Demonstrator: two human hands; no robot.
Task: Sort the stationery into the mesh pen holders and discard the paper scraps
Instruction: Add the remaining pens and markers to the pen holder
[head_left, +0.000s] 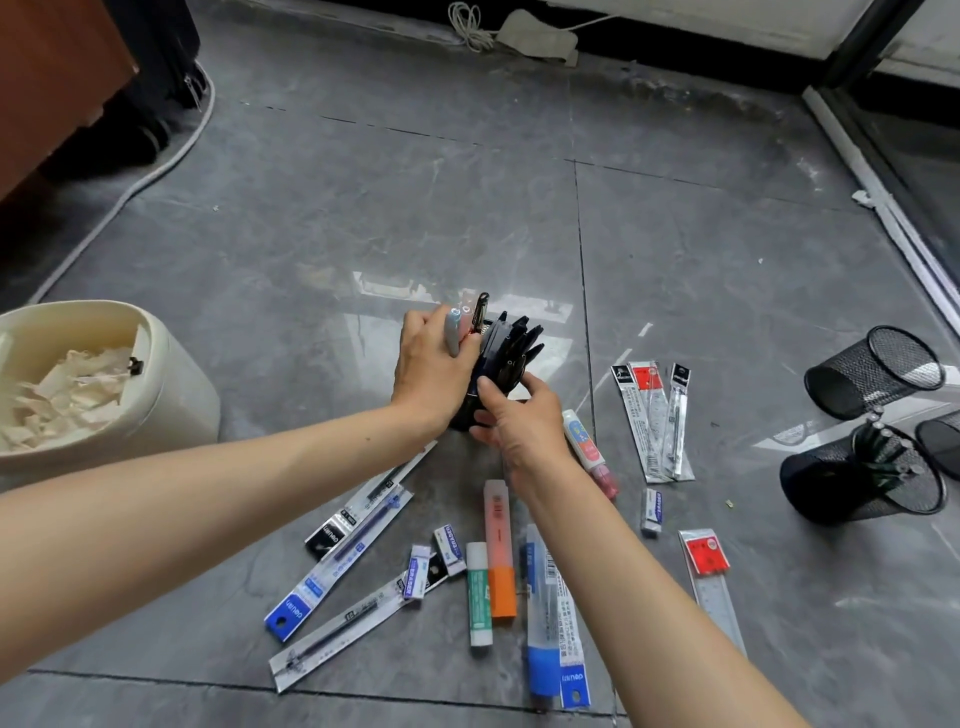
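Where the two hands meet at mid-floor: one black mesh pen holder (464, 413), upright on the grey tiled floor (363, 208), packed with black pens (511, 343).

- Left hand (434, 364): fingers curled round a small bunch of pens (460, 325) (one grey, one pink, one black with a clip), held at the holder's far-left rim.
- Right hand (519, 421): thumb and fingers wrapped round the holder's near side.
- Waste bin (171, 384), cream, far left: holds torn paper scraps (67, 389).
- Second mesh holder (872, 371), far right: lying on its side.
- Third mesh holder (862, 478), just below it: tilted, with pencils inside.
- Refill packets (358, 530): lying under the left forearm.
- Erasers, sleeved: two (449, 548) near the refills, one (652, 512) right of the right wrist.
- Glue stick (478, 592), green label, beside an orange-capped marker (500, 551).
- Blue-ended packet (550, 613): partly under the right forearm.
- Packaged rulers (647, 415), and one with a red label (709, 577), to the right.
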